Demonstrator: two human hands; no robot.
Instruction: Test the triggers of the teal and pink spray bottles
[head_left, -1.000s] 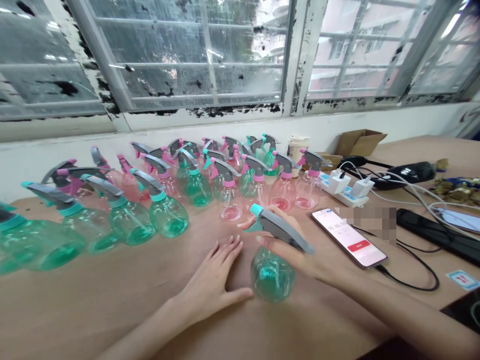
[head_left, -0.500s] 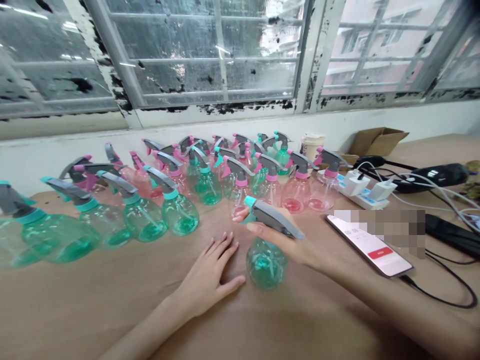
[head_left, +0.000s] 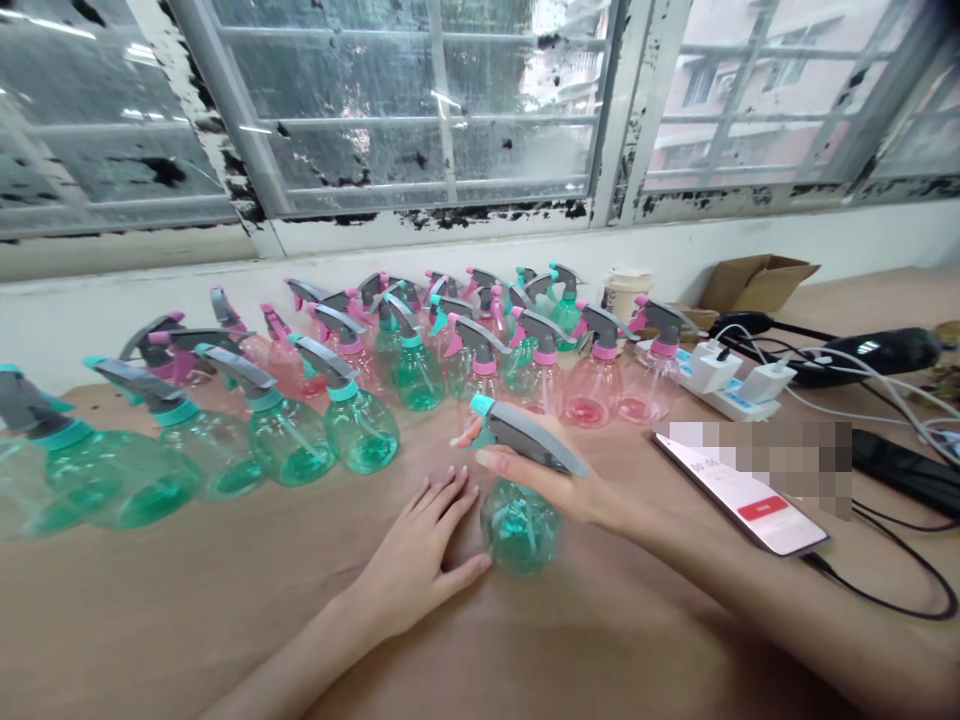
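My right hand [head_left: 574, 498] holds the green spray bottle [head_left: 521, 535], apparently by the neck; a loosened grip could tip it against my spread left hand [head_left: 416, 545].

Spray bottles [head_left: 364, 440] stand on the table [head_left: 187, 610], window [head_left: 375, 90] behind, phone [head_left: 731, 485] right.

On the screen of the phone [head_left: 784, 537], the digits "00" can be read; what follows them is blurred and partly hidden under pixelated squares. The white text on the phone's red button [head_left: 763, 510] is too small for reading. Behind the phone, to its left, the cup [head_left: 628, 290] bears dark letters, not legible.
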